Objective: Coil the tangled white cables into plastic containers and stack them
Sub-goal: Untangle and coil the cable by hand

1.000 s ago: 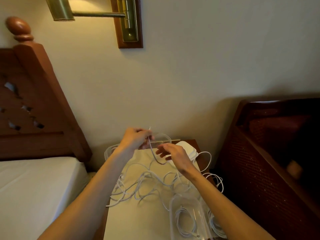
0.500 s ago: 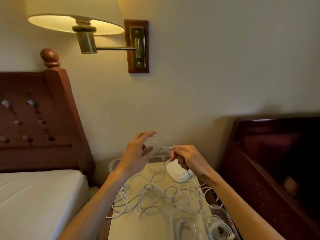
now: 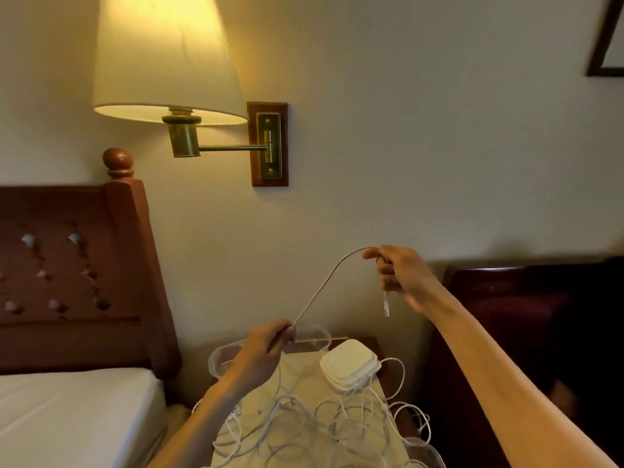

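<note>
White tangle: a loose heap of cables sprawls over the pale top of the nightstand at the bottom of the view, strands crossing and looping over one another.
Filled tub: the rim of a clear plastic container shows at the lower right edge; its contents cannot be made out.
Lids: a short stack of white lids sits on the nightstand just beyond the heap, with cable loops touching its sides.
Empty tubs: clear containers stand at the back left of the nightstand, partly hidden by the left wrist.
Left hand: the left hand is curled round the cable just above the heap, pinching the strand where it rises.
Held strand: one cable runs taut up and to the right between the hands.
Right hand: the right hand is raised well above the nightstand, fingers closed on the same strand, with the plug end dangling below the fist.
Step in hand: probably drawing a single cable free before coiling it.
Doing it well: the left fingers should let the strand slide while the right hand pulls gently; a hard tug would likely tighten knots or drag the lids.
Next need: even loops small enough for an empty tub.
Background: a bed on the left and a lit wall lamp above.
</note>
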A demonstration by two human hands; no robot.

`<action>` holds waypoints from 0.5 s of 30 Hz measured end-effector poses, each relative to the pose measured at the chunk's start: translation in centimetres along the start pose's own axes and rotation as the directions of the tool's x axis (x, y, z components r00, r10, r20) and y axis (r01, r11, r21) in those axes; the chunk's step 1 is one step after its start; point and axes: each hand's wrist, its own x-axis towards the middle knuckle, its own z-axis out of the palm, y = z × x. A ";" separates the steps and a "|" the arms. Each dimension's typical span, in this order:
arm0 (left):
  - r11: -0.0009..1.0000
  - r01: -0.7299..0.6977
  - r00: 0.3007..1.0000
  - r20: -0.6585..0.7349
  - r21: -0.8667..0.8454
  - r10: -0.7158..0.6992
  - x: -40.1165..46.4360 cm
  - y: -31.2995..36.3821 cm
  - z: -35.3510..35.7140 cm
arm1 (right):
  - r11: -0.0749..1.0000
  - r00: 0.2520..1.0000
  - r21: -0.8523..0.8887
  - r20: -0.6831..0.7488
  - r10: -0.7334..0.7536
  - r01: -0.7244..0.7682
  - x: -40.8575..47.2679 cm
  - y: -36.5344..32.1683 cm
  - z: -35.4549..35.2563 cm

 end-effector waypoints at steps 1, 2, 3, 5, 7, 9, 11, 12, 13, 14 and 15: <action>1.000 -0.015 0.995 -0.095 0.024 0.017 0.4 0.4 -0.6 | 0.995 1.000 -0.098 0.003 0.019 -0.019 0.3 0.5 -0.2; 0.997 -0.024 0.981 -0.189 0.076 0.038 1.0 0.9 -1.4 | 0.985 0.999 -0.170 0.004 0.036 -0.034 0.3 0.9 -0.3; 0.990 -0.039 0.958 -0.276 0.139 0.076 1.7 1.7 -2.4 | 0.977 0.999 -0.209 0.005 0.051 -0.049 0.3 1.6 -0.3; 0.969 -0.072 0.912 -0.378 0.236 0.160 3.2 3.3 -4.4 | 0.967 0.996 -0.240 0.014 0.092 -0.085 0.1 2.6 0.0; 0.965 -0.090 0.901 -0.393 0.245 0.184 4.7 4.7 -6.0 | 0.949 0.993 -0.295 0.021 0.119 -0.107 -0.3 3.3 0.7; 0.978 -0.123 0.910 -0.375 0.171 0.180 5.6 6.1 -6.9 | 0.932 0.994 -0.347 0.000 0.113 -0.106 -0.5 3.7 1.7; 0.977 -0.173 0.915 -0.347 0.121 0.205 6.2 7.4 -7.4 | 0.943 0.994 -0.313 -0.043 0.104 -0.112 -0.3 4.0 2.7; 0.973 -0.196 0.917 -0.330 0.120 0.226 6.4 7.9 -7.6 | 0.951 0.992 -0.286 -0.082 0.096 -0.115 -0.2 3.9 3.1; 0.969 -0.216 0.918 -0.312 0.119 0.243 6.5 8.2 -7.8 | 0.951 0.987 -0.290 -0.144 0.072 -0.111 0.0 3.7 3.3; 0.966 -0.229 0.921 -0.296 0.117 0.254 6.7 8.4 -7.9 | 0.933 0.977 -0.345 -0.211 0.030 -0.103 0.2 3.3 3.6; 0.965 -0.233 0.925 -0.279 0.116 0.257 6.7 8.5 -8.0 | 0.895 0.962 -0.437 -0.272 -0.033 -0.093 0.3 3.0 3.7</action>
